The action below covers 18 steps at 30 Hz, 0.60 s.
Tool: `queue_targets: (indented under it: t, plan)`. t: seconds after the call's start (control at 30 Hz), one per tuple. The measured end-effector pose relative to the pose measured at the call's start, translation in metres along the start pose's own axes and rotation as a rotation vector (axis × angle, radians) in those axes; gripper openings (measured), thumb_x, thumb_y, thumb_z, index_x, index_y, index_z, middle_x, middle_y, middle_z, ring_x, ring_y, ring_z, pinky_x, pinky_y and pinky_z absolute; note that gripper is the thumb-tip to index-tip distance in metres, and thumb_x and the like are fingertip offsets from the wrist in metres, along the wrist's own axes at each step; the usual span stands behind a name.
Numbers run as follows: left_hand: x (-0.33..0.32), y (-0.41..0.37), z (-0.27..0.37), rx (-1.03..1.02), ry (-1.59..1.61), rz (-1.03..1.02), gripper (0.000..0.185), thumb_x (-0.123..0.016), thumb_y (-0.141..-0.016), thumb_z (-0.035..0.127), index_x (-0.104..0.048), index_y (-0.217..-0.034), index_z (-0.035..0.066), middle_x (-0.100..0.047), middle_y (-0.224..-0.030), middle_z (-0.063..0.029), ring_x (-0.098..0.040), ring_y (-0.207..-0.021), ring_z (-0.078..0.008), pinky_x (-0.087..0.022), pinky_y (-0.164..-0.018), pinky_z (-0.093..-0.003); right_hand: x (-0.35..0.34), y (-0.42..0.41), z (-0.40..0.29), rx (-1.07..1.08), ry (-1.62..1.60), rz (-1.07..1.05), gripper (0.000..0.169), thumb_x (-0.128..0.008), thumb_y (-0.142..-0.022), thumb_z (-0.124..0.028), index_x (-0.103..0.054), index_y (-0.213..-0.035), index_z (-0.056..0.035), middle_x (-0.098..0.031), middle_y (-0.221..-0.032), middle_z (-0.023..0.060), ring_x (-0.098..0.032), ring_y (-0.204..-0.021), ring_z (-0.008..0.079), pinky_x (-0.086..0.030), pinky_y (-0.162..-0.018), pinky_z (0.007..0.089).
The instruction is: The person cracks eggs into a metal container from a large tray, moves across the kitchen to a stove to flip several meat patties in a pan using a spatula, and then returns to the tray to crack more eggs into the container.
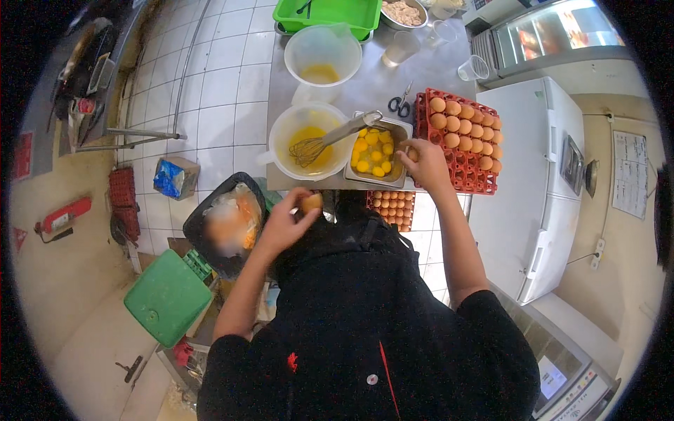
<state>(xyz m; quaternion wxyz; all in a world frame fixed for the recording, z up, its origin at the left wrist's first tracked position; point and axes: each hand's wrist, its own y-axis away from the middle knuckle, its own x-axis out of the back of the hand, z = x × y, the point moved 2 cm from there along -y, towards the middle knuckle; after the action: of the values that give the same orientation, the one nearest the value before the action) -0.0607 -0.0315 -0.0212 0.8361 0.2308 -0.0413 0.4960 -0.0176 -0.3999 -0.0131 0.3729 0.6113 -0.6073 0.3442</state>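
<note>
In my left hand (pixel 287 221) is a brown eggshell (pixel 311 203), held in front of the table's near edge beside a black-lined waste bin (pixel 192 226). My right hand (pixel 429 167) grips a brown egg (pixel 413 154) at the right rim of a rectangular steel pan (pixel 392 183). Several raw egg yolks (pixel 376 156) lie in clear egg white inside that pan. Left of it stands a translucent plastic jug (pixel 279 152) with yellow liquid in it. A wire whisk (pixel 337 137) leans in the jug, its handle reaching over the pan. Brown eggs (pixel 465 127) fill much of a red egg tray (pixel 458 181) to the right.
Behind the jug is a second translucent jug (pixel 324 47). Black-handled scissors (pixel 401 101) lie near the egg tray. Farther back are a green plastic tub (pixel 326 16), plastic cups (pixel 400 48) and a bowl of pale meat (pixel 404 12). More eggs (pixel 390 208) sit below the table.
</note>
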Motion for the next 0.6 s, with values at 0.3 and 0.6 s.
queue_targets:
  t: [0.3,0.6]
  plan:
    - [0.098,0.146,-0.228,0.573,-0.378,0.461,0.055,-0.075,-0.097,0.029,-0.054,-0.137,-0.003,-0.067,-0.125,-0.0243,-0.066,-0.118,-0.0349,-0.057,-0.090,-0.0448,-0.007,0.025,0.021,-0.388,-0.553,-0.006,0.023,-0.075,-0.096,-0.022,-0.075,-0.105,-0.0008,-0.069,-0.075,0.0045,-0.061,-0.057,0.0082,-0.051,-0.053,0.0269]
    - [0.077,0.114,-0.248,0.460,-0.316,0.136,0.047,-0.068,-0.101,0.032,-0.062,-0.132,-0.002,-0.072,-0.117,-0.0205,-0.070,-0.110,-0.0342,-0.053,-0.098,-0.0435,0.020,0.046,0.053,-0.252,-0.282,0.324,0.028,-0.078,-0.091,-0.023,-0.073,-0.107,-0.0003,-0.071,-0.090,0.0135,-0.070,-0.078,0.0255,-0.057,-0.072,0.0364]
